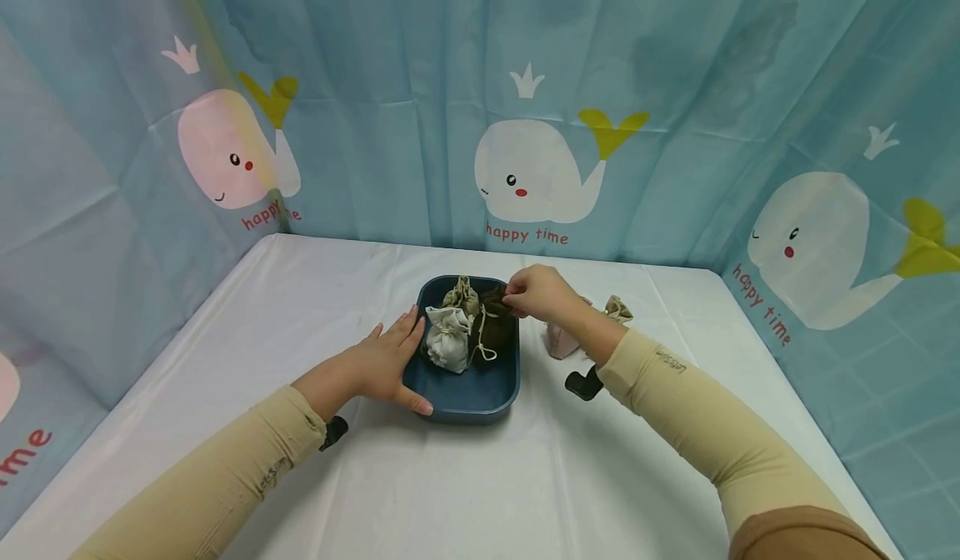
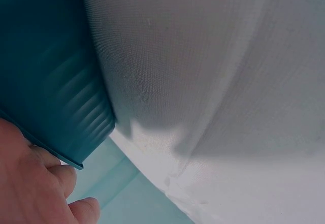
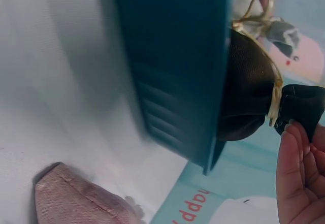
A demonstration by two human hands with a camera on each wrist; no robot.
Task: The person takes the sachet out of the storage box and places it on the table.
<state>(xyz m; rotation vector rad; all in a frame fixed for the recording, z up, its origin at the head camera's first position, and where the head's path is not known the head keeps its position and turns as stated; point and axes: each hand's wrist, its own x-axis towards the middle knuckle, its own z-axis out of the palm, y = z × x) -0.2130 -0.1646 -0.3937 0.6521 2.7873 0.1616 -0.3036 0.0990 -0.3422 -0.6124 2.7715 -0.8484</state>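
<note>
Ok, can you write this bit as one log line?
right hand: pinches top of dark bag | left hand: touches blue tub | pink bag: outside tub

Blue tray [image 1: 461, 397]: room inside, lower centre
White pouch [image 1: 448, 345], brown pouch [image 1: 495, 337]: block centre
Pink pouch [image 1: 559, 342]: blocks right of centre

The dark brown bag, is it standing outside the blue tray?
No, the dark brown bag sits inside the blue tray, its top pinched by the right hand.
</note>
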